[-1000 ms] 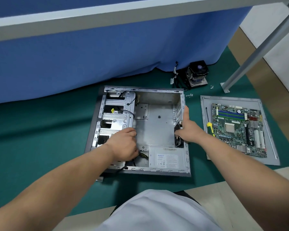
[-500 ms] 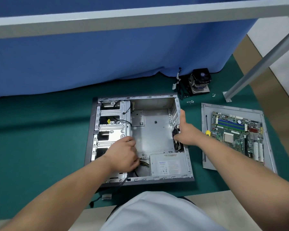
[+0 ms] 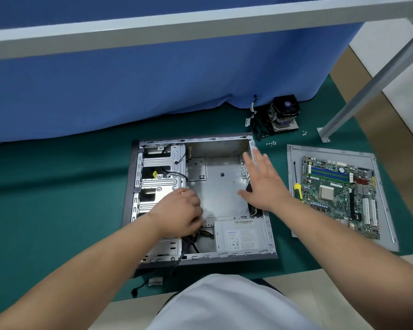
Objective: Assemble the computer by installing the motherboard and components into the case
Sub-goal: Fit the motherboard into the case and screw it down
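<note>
The case [image 3: 222,186] lies on its side on the green mat [image 3: 57,186], open face up, with its far edge close to the blue curtain [image 3: 153,79] and its near edge close to the mat's front border. Inside, the big middle floor is bare metal. The drive cage [image 3: 161,172] fills the left side and the PSU [image 3: 240,235] sits in the near right corner. The motherboard [image 3: 339,194] isn't in yet. It's lying on a grey panel [image 3: 293,225] right of the case, with a strip of mat between them. A screwdriver [image 3: 297,184] lies on that panel along the board's left edge. The cooler [image 3: 283,114] sits at the back by the curtain, with a few loose screws [image 3: 271,143] near it. A metal leg [image 3: 367,91] slants down to the mat's far right corner.

Left hand [image 3: 180,214] is down inside the case near the cage's lower corner, fingers curled over the cable bundle [image 3: 202,234] by the PSU. Can't tell if it's actually gripping the wires or just resting there. Right hand [image 3: 262,184] is over the case's right wall, palm down, fingers straight and spread, gripping nothing.
</note>
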A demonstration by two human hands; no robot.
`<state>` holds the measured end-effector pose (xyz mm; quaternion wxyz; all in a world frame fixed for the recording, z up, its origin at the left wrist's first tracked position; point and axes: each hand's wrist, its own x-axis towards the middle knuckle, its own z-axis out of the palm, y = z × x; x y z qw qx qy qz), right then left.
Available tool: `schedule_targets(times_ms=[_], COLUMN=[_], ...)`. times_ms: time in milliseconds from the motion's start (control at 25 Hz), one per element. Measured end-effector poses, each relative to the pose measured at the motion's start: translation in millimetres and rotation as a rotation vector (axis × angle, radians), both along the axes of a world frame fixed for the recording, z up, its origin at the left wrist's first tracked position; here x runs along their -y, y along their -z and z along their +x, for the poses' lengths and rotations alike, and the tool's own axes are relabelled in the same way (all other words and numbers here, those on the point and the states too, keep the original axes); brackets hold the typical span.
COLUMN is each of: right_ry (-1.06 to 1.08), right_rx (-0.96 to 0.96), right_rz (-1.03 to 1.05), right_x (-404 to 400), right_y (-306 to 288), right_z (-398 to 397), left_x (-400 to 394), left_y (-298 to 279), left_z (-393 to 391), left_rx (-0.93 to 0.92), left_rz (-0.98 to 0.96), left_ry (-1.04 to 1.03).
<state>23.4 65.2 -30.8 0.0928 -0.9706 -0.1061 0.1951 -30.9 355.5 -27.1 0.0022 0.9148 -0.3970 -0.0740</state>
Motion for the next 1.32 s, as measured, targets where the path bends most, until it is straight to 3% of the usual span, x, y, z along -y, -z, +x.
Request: schedule_targets(times_ms=[120, 240, 360, 640, 1120, 1320], right_ry=[-0.220, -0.198, -0.238, -0.229, -0.189, -0.299], right_rx=[0.144, 0.154, 0.138, 0.132, 0.138, -0.030], right_rz=[-0.114, -0.146, -0.247, -0.153, -0.070, 0.104], right_x=[-7.8, -10.5, -11.7, -8.7, -11.8, 4.0], right_y=[8.2, 11.7, 10.2, 5.7, 13.8, -12.4], right_z=[1.1, -4.3, -5.1, -5.5, -9.2, 23.9], left_x=[1.3, -4.4, -6.1, -12.4, -17.5, -0.7], left_y=[-3.7, 9.1, 14.5, 16.4, 22.8, 1.0], left_z=[27.2, 33.0, 34.5, 38.5, 38.8, 87.1], left_rx=[0.027, -0.089, -0.035, 0.024, -0.005, 0.049], left_rz=[0.038, 0.149, 0.137, 0.142, 0.042, -0.274], left_ry=[-0.154, -0.256, -0.141, 0.016, -0.021, -0.176])
